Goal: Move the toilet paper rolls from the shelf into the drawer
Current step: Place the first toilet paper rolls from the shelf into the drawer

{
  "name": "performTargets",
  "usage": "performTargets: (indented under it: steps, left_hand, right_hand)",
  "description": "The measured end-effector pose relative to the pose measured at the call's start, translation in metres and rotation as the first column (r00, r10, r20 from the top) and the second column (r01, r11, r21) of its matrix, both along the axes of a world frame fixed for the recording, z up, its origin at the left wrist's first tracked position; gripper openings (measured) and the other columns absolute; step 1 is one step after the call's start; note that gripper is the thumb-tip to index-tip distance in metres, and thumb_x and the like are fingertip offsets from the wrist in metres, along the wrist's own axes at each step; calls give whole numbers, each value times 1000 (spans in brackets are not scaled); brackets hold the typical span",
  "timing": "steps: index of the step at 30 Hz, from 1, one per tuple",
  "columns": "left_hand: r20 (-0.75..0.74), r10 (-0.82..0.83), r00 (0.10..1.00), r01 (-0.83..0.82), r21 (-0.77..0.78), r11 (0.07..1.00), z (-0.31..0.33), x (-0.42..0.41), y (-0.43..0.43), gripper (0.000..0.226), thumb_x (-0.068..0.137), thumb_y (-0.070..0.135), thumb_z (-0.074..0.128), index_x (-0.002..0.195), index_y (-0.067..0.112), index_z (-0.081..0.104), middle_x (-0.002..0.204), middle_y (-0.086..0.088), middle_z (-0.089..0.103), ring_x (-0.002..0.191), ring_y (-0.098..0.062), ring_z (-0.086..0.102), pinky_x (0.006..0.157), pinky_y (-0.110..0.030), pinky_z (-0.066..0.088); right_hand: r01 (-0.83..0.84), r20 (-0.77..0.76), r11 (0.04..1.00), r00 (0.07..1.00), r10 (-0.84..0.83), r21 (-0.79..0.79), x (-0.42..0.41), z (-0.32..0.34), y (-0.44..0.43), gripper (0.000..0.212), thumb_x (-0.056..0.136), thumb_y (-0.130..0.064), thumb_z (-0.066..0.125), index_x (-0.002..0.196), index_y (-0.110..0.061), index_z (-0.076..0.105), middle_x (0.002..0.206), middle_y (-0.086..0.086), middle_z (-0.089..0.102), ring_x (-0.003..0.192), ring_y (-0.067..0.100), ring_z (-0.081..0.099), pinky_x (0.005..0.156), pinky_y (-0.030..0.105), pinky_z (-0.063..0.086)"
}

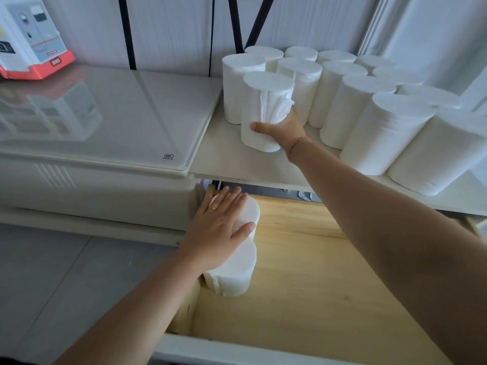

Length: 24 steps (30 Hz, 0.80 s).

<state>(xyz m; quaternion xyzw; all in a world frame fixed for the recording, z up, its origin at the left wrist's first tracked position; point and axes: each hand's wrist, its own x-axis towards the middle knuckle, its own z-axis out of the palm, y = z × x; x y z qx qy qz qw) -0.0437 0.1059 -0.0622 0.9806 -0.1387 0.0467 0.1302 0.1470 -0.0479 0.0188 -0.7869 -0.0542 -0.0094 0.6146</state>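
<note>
Upright rolls point(350, 106): most shelf point(226, 159), 2 drawer point(303, 285).

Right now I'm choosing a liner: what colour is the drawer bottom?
Drawer: pale yellow wood; head view.

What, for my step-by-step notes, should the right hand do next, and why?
Probably lift the roll off the shelf and carry it down into the drawer. The right hand grips that front roll, and bare wood lies beside the two rolls under the flat left hand.
</note>
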Motion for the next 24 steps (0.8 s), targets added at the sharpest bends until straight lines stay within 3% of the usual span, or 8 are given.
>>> performTargets:
  steps: [6, 14, 18, 21, 24]
  left_hand:
    - [-40, 5, 999, -3, 59, 998, 3, 1, 0, 69, 91, 59, 8, 150, 24, 3, 159, 7, -1, 143, -7, -11, 115, -34, -14]
    - [-55, 5, 998, 2, 111, 994, 5, -2, -1, 84, 79, 65, -10, 150, 23, 0, 158, 6, -3, 143, -7, -13, 116, -35, -12]
    - [-52, 4, 999, 1, 106, 994, 4, -4, -1, 77, 84, 63, -3, 150, 23, 1, 159, 6, -2, 143, -7, -12, 116, -35, -13]
    - [-68, 13, 998, -7, 84, 996, 4, -6, -1, 71, 90, 59, 6, 150, 22, 4, 159, 6, -3, 142, -6, -13, 115, -33, -13]
    - [-91, 12, 996, -9, 30, 999, 4, -7, 0, 67, 93, 57, 12, 150, 24, 5, 158, 7, -4, 137, 1, -17, 113, -28, -17]
  right_hand:
    - [-175, -20, 984, 984, 176, 21, -61, 2, -32, 79, 57, -18, 88, 127, -15, 53, 121, 4, 65, 113, 19, 60, 102, 44, 47]
    - [-278, -44, 960, 959, 280, 32, -139, 4, -74, 73, 57, -18, 85, 124, -17, 56, 115, 1, 68, 106, 13, 66, 82, 27, 55]
    - [-278, -22, 959, 960, 279, 52, -158, -3, -83, 63, 58, -13, 86, 114, -28, 59, 115, 0, 68, 110, 14, 64, 93, 32, 53]
    - [-284, -79, 958, 955, 287, 42, -167, -20, -91, 58, 59, -15, 87, 108, -33, 61, 108, -10, 71, 104, 6, 65, 87, 22, 54]
    - [-250, -147, 967, 959, 241, -44, -173, -48, -100, 54, 62, -11, 89, 101, -33, 61, 103, -10, 70, 102, 7, 65, 83, 23, 53]
